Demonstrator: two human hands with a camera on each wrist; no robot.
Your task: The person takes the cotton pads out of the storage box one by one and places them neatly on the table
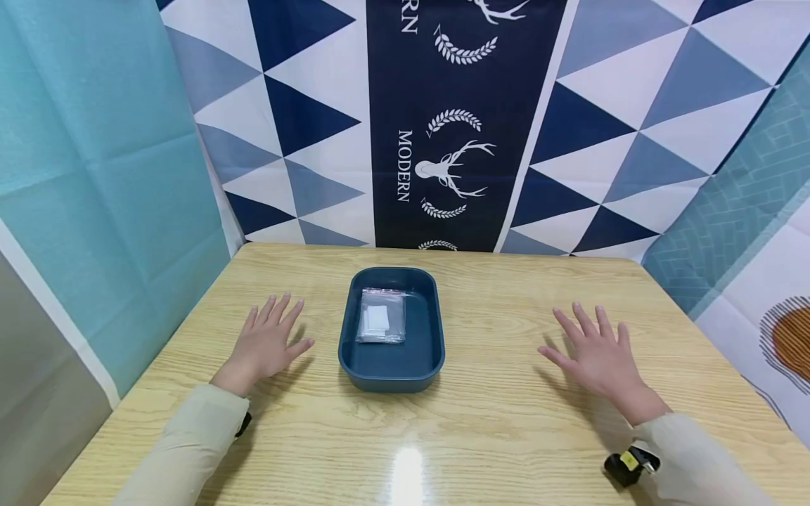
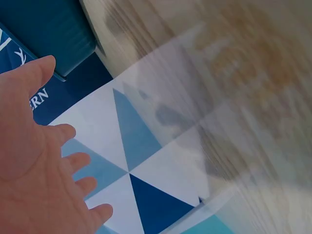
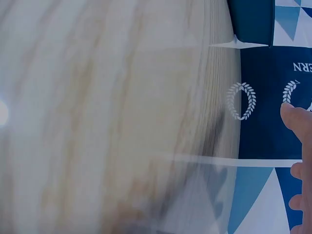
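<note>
A dark blue rectangular tray [image 1: 392, 365] with rounded corners stands near the middle of the wooden table. Inside it, toward the left, lie clear zip plastic bags [image 1: 394, 320] with a white patch on them; how many is hard to tell. My left hand [image 1: 266, 344] is held to the left of the tray, fingers spread, touching nothing. Farther off on the right side, my right hand [image 1: 601, 358] is spread the same way and holds nothing. The left wrist view shows the left palm [image 2: 44, 161] near the tray's wall [image 2: 53, 34]. Only the thumb and some fingertips [image 3: 297, 170] show in the right wrist view.
The wooden table [image 1: 493, 436] carries a bright light reflection at its front. Behind it hangs a patterned cloth [image 1: 316, 126] with triangles and deer heads. A turquoise cloth [image 1: 95, 154] borders the left side. A black device [image 1: 626, 465] is strapped at the right wrist.
</note>
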